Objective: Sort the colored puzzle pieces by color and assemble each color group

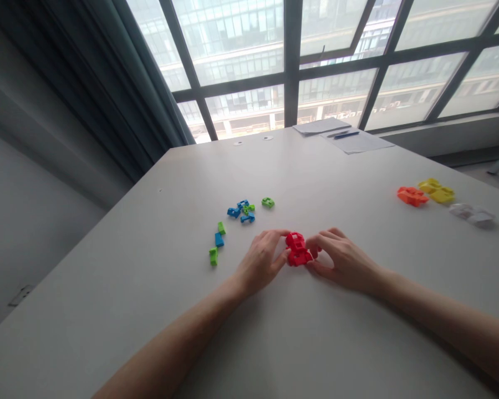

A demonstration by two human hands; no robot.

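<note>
A small red plastic assembly rests on the grey table, held between both hands. My left hand grips its left side with thumb and fingers. My right hand pinches its right side. Just left of my hands lie several loose blue and green plastic pieces, with another short row of green and blue pieces nearer the left hand.
At the right of the table sit an orange assembly, a yellow assembly and a white assembly. Papers with a pen lie at the far edge by the windows. A single green piece lies apart.
</note>
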